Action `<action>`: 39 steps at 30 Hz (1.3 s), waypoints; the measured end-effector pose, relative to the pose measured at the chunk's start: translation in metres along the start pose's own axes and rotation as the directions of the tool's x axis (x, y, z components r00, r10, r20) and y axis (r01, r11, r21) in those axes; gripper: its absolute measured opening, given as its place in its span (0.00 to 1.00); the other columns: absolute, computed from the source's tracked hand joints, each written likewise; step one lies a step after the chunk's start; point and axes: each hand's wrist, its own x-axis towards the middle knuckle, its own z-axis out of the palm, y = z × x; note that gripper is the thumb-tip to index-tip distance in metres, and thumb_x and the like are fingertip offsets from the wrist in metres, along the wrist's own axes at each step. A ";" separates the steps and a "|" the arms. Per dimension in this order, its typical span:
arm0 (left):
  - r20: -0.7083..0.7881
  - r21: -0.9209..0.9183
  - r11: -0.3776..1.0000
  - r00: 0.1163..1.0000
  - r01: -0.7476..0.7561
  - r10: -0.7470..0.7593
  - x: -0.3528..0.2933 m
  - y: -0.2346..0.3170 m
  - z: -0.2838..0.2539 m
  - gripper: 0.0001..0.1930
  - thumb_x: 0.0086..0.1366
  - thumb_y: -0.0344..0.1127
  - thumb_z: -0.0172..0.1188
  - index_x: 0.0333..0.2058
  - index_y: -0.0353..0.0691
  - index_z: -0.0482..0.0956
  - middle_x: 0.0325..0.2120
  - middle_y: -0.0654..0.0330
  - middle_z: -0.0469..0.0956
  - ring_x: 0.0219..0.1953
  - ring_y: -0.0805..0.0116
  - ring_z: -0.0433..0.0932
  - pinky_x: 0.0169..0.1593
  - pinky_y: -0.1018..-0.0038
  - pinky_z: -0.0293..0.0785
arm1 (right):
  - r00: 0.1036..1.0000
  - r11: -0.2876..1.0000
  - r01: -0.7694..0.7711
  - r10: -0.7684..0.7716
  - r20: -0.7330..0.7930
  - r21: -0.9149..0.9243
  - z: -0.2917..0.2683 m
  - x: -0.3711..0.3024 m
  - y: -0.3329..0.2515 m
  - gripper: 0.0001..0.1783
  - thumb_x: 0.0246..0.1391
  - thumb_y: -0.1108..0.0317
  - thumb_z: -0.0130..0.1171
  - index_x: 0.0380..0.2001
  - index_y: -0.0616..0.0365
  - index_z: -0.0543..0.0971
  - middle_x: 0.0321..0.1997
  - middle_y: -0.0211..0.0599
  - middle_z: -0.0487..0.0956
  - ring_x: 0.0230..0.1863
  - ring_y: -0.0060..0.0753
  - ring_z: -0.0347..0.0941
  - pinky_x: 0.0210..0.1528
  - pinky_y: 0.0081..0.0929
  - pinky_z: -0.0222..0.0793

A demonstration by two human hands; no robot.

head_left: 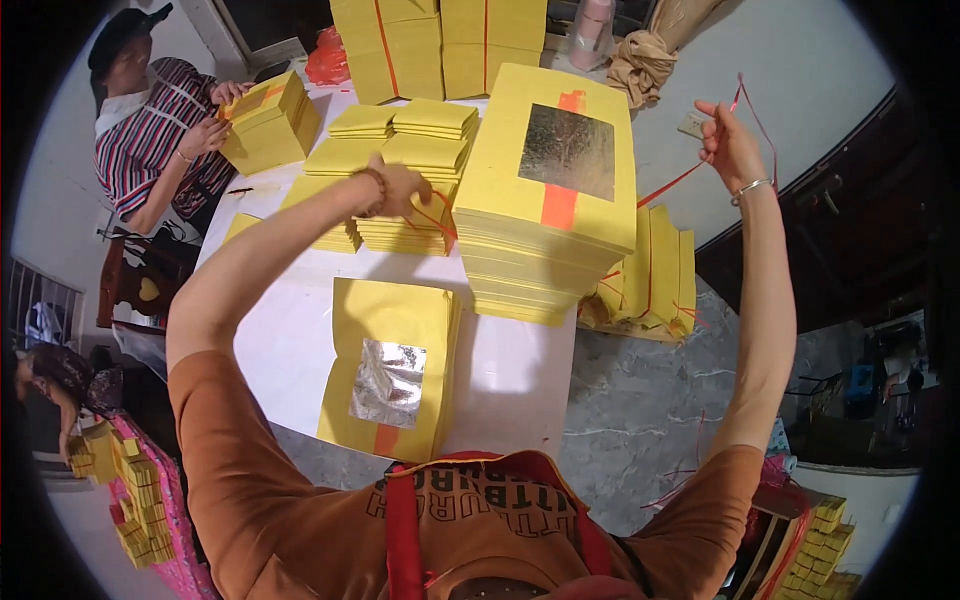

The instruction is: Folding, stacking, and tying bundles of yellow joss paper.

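A tall stack of yellow paper (580, 250) stands on the table in front of me, its top sheet bearing a silver square (567, 152) and an orange stripe. My left hand (402, 190) is at the stack's left side, its fingers closed on a red string (436, 212) that loops beside the stack. Raised to the right of the stack, my right hand (733, 150) pinches the same kind of red string (672, 185), drawn taut toward the stack's right side; a loose tail hangs past my wrist. Behind the stack the string is hidden.
Nearer me lies a smaller yellow paper stack (345, 320) with a silver square. Folded yellow bundles (430, 115) and tied yellow blocks (390, 50) fill the table's far side. Tied bundles (665, 270) stand beyond its right edge. A co-worker (165, 130) at far left handles a yellow block (270, 125).
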 end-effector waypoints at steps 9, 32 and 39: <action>-0.283 -0.373 0.896 0.949 -0.239 0.136 -0.047 -0.058 -0.128 0.13 0.58 0.42 0.51 0.29 0.38 0.78 0.14 0.62 0.73 0.18 0.73 0.74 0.23 0.75 0.68 | 0.989 0.918 0.131 -0.092 0.119 -0.375 0.090 -0.001 -0.064 0.18 0.58 0.54 0.46 0.44 0.53 0.73 0.18 0.16 0.65 0.16 0.08 0.56 0.18 0.11 0.54; -0.399 -0.501 0.602 0.783 -0.621 0.476 -0.089 0.121 -0.221 0.27 0.61 0.45 0.48 0.57 0.43 0.60 0.29 0.59 0.78 0.29 0.72 0.78 0.30 0.76 0.75 | 0.848 0.937 0.339 -0.344 0.403 0.088 0.159 -0.009 -0.014 0.12 0.51 0.64 0.57 0.38 0.58 0.74 0.33 0.29 0.78 0.17 0.08 0.55 0.17 0.10 0.46; -0.562 -0.136 0.830 0.732 -0.540 0.385 0.010 0.036 -0.160 0.23 0.54 0.35 0.54 0.50 0.40 0.69 0.29 0.58 0.76 0.33 0.70 0.74 0.37 0.75 0.69 | 0.887 0.933 0.324 -0.243 0.392 -0.155 0.160 -0.013 -0.015 0.09 0.48 0.64 0.61 0.32 0.53 0.75 0.30 0.21 0.76 0.23 0.07 0.61 0.21 0.11 0.50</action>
